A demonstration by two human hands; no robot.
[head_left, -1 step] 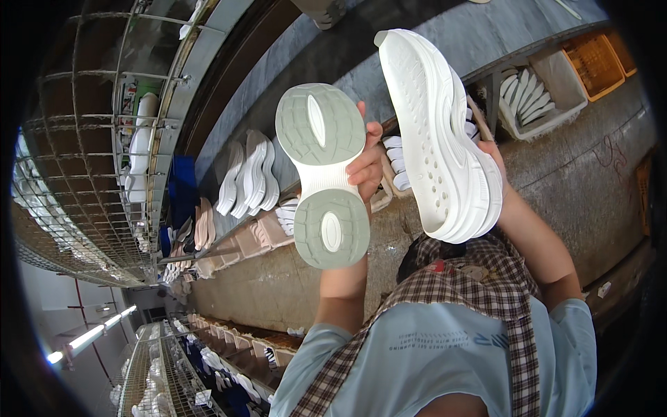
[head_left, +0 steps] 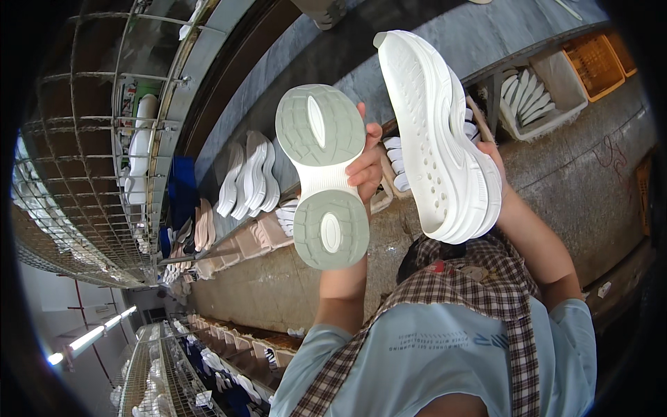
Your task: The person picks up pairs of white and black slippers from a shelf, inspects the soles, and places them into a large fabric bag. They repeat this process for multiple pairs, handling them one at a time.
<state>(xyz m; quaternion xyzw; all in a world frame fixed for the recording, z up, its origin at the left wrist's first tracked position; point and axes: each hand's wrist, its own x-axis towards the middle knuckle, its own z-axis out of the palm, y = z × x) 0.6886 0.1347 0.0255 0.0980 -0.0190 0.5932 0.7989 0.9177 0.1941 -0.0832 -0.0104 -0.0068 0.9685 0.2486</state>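
Your left hand [head_left: 367, 167] is clamped on the narrow white waist of a flat shoe outsole with grey-green rubber tread pads at heel and toe [head_left: 322, 174], fingers curled over its right edge, holding it up with the tread facing you. Your right hand [head_left: 492, 158] sits mostly hidden behind a thick white foam midsole with rows of small holes [head_left: 439, 135]; only some fingers show at its right edge, gripping it, so that it stands upright just beside the outsole, the two soles close but not touching.

Between the two soles, further off, a small stack of white soles [head_left: 396, 163] shows behind your left fingers. Left of the outsole, a row of white soles stands on edge [head_left: 246, 177] along the grey conveyor belt [head_left: 445, 31]. At upper right, a pale plastic bin holding white soles [head_left: 556, 104] sits next to an orange crate [head_left: 590, 62]. A wire rack with more soles [head_left: 139, 146] runs along the left. Below your arms are your light blue shirt [head_left: 431, 361] and checked apron straps [head_left: 514, 299]
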